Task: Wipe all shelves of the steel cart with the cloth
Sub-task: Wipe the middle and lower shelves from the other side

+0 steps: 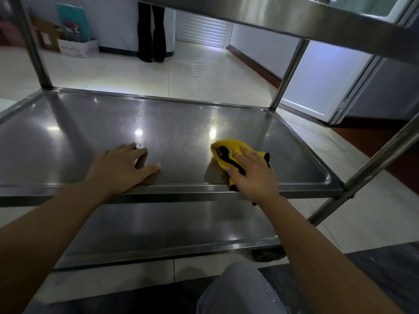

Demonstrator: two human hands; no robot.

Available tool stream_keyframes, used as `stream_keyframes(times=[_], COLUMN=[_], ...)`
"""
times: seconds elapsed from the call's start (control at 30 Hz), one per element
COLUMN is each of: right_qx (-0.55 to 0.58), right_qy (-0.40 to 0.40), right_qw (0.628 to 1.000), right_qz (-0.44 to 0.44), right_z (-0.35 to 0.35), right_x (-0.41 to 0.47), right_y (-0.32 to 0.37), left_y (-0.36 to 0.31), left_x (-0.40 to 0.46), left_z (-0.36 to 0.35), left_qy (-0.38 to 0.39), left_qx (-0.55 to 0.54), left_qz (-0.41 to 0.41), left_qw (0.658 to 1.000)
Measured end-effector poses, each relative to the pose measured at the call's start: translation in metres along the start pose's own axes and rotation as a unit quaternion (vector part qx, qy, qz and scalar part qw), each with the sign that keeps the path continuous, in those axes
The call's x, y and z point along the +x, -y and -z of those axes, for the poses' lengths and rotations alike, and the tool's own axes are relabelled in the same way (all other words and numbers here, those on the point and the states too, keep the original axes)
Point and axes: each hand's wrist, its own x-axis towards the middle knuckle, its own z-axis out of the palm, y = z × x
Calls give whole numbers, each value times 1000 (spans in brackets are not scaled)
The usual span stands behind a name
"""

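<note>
One cloth (229, 152), yellow with black markings, lies bunched on the middle shelf (176, 137) of the steel cart, toward the right half and close to the near edge. Our right hand (254, 175) presses it flat against the steel, fingers straight and spread over the fabric, not curled round it. Our left hand (122, 166) rests open on the same shelf near the near edge, left of centre, well apart from the cloth, fingers spread and holding nothing; we judge it is bracing us.

We take the step in hand to be wiping this middle shelf. The next move, as we judge it, calls for sweeping the cloth toward the far edge and the left corners, with steady downward pressure, and lifting the left hand clear as the cloth comes across.

We count three shelves: the top shelf (294, 17) overhead, the middle one, and the bottom shelf (172, 232) beneath it. Four steel uprights (288, 75) show at the corners. Beyond the far edge stand one person's dark-clad legs (150, 30) on the tiled floor (181, 71).
</note>
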Motion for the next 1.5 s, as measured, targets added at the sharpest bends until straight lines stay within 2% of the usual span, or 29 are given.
stream_keyframes(times=[0.17, 0.27, 0.37, 0.5, 0.67, 0.8, 1.0, 1.07, 1.13, 1.23, 1.3, 1.37, 1.43, 1.5], right_qx=[-15, -23, -10, -13, 26, 61, 114, 119, 101, 89, 95, 98, 121, 137], right_qy=[50, 89, 98, 112, 87, 55, -26, -32, -4, 109, 175, 208, 223, 204], right_qw=[999, 996, 995, 990, 973, 966, 916, 905, 900, 901, 911, 928, 944, 959], right_qz=[-1, 18, 35, 91, 214, 245, 384, 407, 423, 410, 360, 292, 211, 140], right_z=[5, 9, 9, 10, 17, 24, 24, 16, 0, -43, -79, -112, -137, -161], right_x=[17, 14, -1, -16, -38, -55, -91, -102, -111, -118, -120, -116, -109, -99], right_y=[-7, -1, 21, 77, 117, 121, 141, 145, 144, 138, 130, 117, 105, 94], left_y=[-19, -25, -26, -22, -10, 6, 34, 44, 53, 69, 82, 94, 105, 114], left_x=[5, -6, -21, -32, -62, -101, -152, -167, -179, -185, -180, -171, -159, -148], left_z=[8, 6, 6, 12, 17, 29, 39, 35, 22, -12, -41, -69, -95, -119], left_qy=[-63, -86, -99, -94, -70, -55, -154, -155, -127, -29, 71, 145, 177, 205], left_qx=[3, -1, -68, -86, -129, -145, -108, -99, -102, -90, -82, -59, -40, -25], left_qz=[77, 93, 73, 40, -47, -108, -125, -109, -100, -46, 30, 81, 114, 141], left_qw=[995, 992, 990, 991, 988, 982, 974, 977, 982, 994, 994, 984, 977, 968])
